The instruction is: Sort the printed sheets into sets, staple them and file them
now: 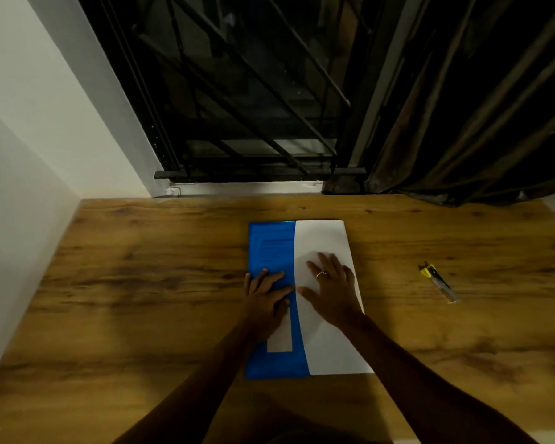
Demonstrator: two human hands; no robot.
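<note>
A big brown wooden table [141, 283] filled the bottom of the view. Behind it was a dark window with bars [237, 91], and a dark curtain [478, 123] hung on the right. A blue folder [269, 245] lay flat in the middle of the table. White sheets [321, 238] lay along its right side, touching it, and I could not tell if they went under the blue cover. The left hand [266, 293] lay flat on the folder, its fingers [276, 275] straight and close together, with the tips at the edge of the sheets. The right hand [330, 286] pressed flat on the sheets, its fingers [313, 267] spread wide. A small yellow and black stapler [438, 282] lay well apart on the right. A thin ring [321, 274] sat on one right finger.
</note>
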